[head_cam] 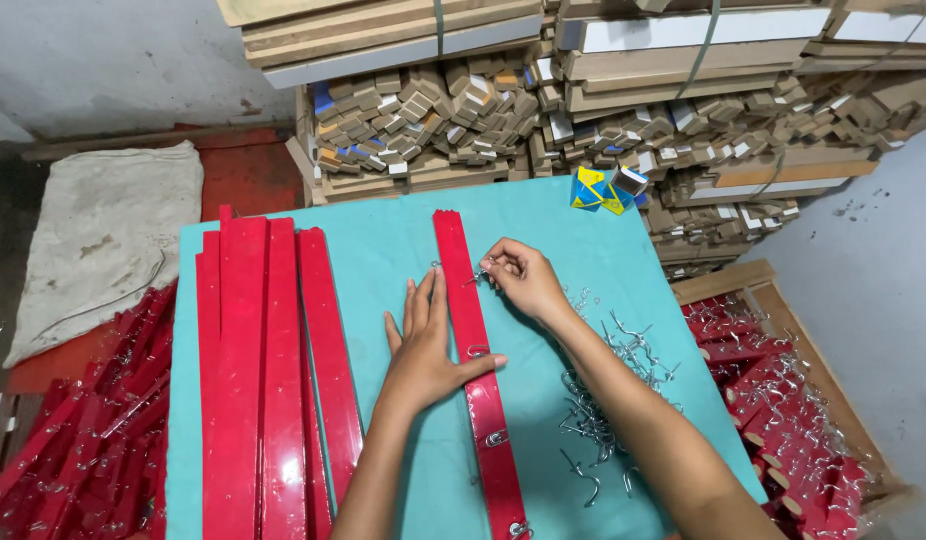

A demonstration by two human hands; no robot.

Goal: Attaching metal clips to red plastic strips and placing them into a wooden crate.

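Left hand lies flat, fingers spread, pressing the red strip, which runs lengthwise away from the person. Right hand pinches a metal hook against the strip's right edge, farther up.

Teal surface. Glossy red strip with silver metal hooks beside. Red strips stacked alongside, plain. Yellow-and-blue patterned packet. Off-white stained sack. Tan wooden blocks, some blue-and-white ends. Red pieces in brown crate.
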